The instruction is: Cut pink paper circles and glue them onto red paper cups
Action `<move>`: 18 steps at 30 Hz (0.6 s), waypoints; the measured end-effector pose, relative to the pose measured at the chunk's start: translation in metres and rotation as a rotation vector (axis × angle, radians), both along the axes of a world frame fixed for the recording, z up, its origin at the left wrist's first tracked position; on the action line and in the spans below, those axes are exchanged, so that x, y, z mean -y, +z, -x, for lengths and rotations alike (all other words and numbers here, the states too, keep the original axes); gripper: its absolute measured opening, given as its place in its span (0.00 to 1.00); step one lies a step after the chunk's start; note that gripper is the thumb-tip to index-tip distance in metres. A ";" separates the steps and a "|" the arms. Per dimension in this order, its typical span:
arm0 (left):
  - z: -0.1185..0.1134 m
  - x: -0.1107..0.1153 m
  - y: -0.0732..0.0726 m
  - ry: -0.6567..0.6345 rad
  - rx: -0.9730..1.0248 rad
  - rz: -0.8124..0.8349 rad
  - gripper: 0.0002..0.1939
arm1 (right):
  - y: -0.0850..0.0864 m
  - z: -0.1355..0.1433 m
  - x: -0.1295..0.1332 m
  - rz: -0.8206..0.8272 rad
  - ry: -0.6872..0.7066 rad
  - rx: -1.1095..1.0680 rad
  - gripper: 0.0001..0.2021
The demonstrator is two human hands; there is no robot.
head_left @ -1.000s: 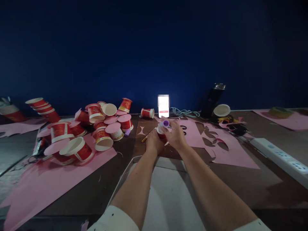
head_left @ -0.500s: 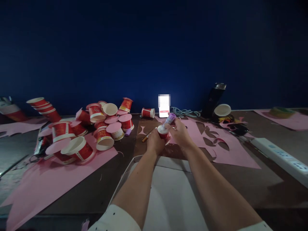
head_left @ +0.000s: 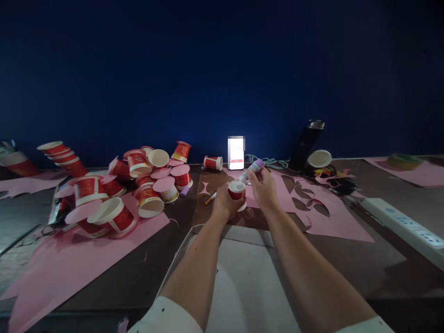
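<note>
My left hand (head_left: 225, 203) is wrapped round a red paper cup (head_left: 236, 190), whose pale round end faces up. In my right hand (head_left: 263, 186) is a glue stick (head_left: 252, 170) with a purple end, held at a slant. Its pale lower end is just above and to the right of the cup, seemingly apart from it. Beside my left hand lies a thin brown-and-white stick (head_left: 210, 199). A lit phone (head_left: 236, 154) stands upright behind the cup.
Several red cups (head_left: 151, 200), many with pink paper discs, are heaped at left on a pink sheet (head_left: 86, 259). A cut pink sheet (head_left: 333, 222), a dark bottle (head_left: 307, 143) and a power strip (head_left: 398, 222) are at right. An open white box (head_left: 249, 277) sits before me.
My right hand has lifted the glue stick off the cup's top and moved it right. My left hand keeps hold of the cup, which has shifted slightly.
</note>
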State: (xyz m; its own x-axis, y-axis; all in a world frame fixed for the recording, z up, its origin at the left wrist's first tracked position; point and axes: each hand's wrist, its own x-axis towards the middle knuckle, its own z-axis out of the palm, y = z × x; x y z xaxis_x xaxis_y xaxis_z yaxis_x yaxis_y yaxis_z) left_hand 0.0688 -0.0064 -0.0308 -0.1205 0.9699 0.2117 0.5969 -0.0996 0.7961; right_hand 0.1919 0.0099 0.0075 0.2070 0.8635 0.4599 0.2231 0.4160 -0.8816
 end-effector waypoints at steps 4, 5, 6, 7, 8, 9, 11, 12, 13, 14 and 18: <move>0.001 -0.001 -0.002 -0.050 0.123 0.041 0.46 | -0.004 -0.002 -0.006 -0.005 -0.015 -0.082 0.20; 0.001 -0.001 -0.002 -0.045 0.109 0.043 0.47 | -0.005 -0.002 -0.006 0.002 -0.019 -0.095 0.20; 0.000 0.000 -0.001 -0.032 0.081 0.037 0.49 | -0.005 -0.002 -0.007 0.010 -0.026 -0.105 0.20; 0.000 0.001 -0.001 -0.009 0.047 0.028 0.50 | -0.005 -0.001 -0.006 0.017 -0.034 -0.112 0.20; -0.001 0.002 0.000 0.020 0.011 0.018 0.52 | -0.004 -0.001 -0.006 0.021 -0.037 -0.119 0.19; -0.001 0.003 0.001 0.049 -0.025 0.012 0.53 | -0.004 0.000 -0.005 0.019 -0.035 -0.130 0.19; -0.002 0.004 0.002 0.086 -0.086 0.015 0.50 | -0.003 0.002 -0.004 0.008 -0.008 -0.166 0.19; -0.002 0.004 0.003 0.090 -0.108 0.025 0.47 | -0.003 0.003 -0.003 0.000 0.017 -0.184 0.19; -0.002 0.003 0.003 0.089 -0.123 0.036 0.43 | -0.003 0.004 -0.003 -0.007 0.046 -0.198 0.20; -0.002 0.003 0.002 0.081 -0.130 0.046 0.39 | -0.004 0.006 -0.003 -0.013 0.079 -0.206 0.21; 0.000 -0.001 0.000 0.041 -0.114 0.048 0.26 | -0.010 0.012 -0.002 -0.030 0.183 -0.154 0.22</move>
